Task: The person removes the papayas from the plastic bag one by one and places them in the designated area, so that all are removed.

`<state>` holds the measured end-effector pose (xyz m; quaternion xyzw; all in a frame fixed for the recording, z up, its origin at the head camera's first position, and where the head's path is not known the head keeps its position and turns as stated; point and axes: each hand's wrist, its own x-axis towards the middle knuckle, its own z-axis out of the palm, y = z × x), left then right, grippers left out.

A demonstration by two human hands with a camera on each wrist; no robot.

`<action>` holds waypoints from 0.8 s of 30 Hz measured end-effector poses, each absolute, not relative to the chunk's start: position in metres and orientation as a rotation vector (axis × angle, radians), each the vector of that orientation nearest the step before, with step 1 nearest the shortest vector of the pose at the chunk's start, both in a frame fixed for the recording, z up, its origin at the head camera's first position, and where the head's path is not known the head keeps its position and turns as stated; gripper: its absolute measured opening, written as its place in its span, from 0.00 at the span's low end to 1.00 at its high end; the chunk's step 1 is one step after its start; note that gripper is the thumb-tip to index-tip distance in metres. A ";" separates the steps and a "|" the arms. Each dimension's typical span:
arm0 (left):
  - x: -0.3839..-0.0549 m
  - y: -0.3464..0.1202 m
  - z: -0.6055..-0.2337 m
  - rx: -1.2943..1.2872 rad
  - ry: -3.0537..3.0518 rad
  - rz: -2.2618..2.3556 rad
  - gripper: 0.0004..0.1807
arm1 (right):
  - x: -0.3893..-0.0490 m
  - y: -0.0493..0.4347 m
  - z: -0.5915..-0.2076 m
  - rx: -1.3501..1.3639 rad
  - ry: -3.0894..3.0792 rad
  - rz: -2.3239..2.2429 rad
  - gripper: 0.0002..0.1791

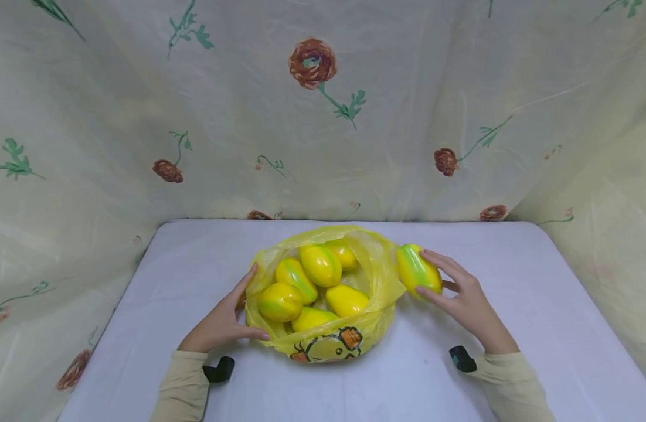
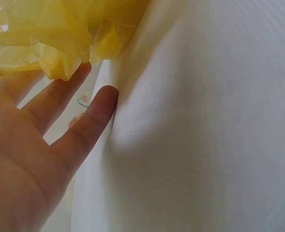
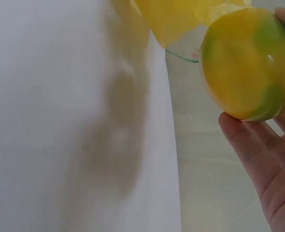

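Observation:
A yellow plastic bag (image 1: 381,319) with a cartoon face on its front sits wide-mouthed on the table. Inside lie several yellow-green mangoes (image 1: 321,265). My left hand (image 1: 223,322) touches the bag's left side with spread, fairly straight fingers; the left wrist view shows its fingertips against the crinkled plastic (image 2: 40,38). Just right of the bag, my right hand (image 1: 468,299) holds another mango (image 1: 419,271) between thumb and fingers. In the right wrist view this mango (image 3: 246,65) is raised above the table, beside the bag's edge.
The table (image 1: 196,258) has a white cover. Behind and at the sides hangs a floral curtain (image 1: 386,117). A black wrist device (image 1: 462,358) shows at my right sleeve, and another (image 1: 219,370) at my left.

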<state>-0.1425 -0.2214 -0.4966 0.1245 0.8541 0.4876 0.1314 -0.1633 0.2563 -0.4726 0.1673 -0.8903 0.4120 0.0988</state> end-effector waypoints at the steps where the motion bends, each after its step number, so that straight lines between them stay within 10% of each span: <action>1: -0.142 -0.222 -0.497 0.358 2.478 1.422 0.75 | -0.163 0.257 -0.473 0.488 -2.642 1.213 0.39; 24: -0.142 -0.222 -0.496 0.367 2.463 1.425 0.75 | -0.172 0.279 -0.489 0.371 -2.850 1.245 0.39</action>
